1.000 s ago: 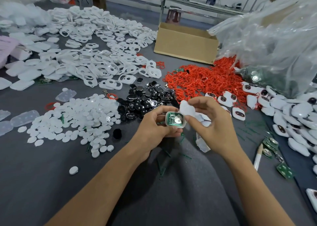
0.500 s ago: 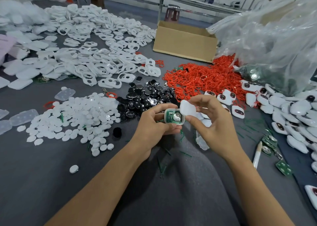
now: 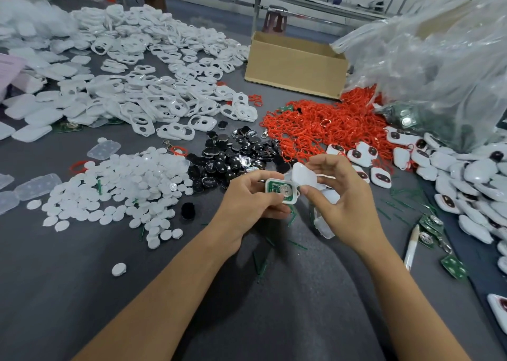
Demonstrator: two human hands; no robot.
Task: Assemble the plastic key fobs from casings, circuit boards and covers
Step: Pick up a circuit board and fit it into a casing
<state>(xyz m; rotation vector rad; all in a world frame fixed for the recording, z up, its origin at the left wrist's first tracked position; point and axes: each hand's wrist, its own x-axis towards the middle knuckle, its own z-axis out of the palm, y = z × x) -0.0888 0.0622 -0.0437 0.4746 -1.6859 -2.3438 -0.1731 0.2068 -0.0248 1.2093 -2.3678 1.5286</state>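
My left hand (image 3: 248,196) grips a white casing (image 3: 282,192) with a green circuit board and a silver coin cell seated inside it. My right hand (image 3: 343,198) pinches a white cover (image 3: 301,174) between thumb and fingers, its lower edge touching the casing's right end while the rest tilts up. More white pieces sit hidden behind my right palm. Both hands hover above the grey table (image 3: 82,292), in front of the parts piles.
White frames (image 3: 142,86) and white discs (image 3: 118,187) lie to the left. Black buttons (image 3: 236,152) and red rings (image 3: 323,124) sit ahead. Finished fobs (image 3: 466,179) are at the right under a plastic bag (image 3: 439,72). A cardboard box (image 3: 296,67), loose boards (image 3: 454,267) and a pen (image 3: 411,246) are nearby.
My right hand has brought the white cover down and left until its edge meets the casing. My left hand keeps hold of the casing, slightly raised.
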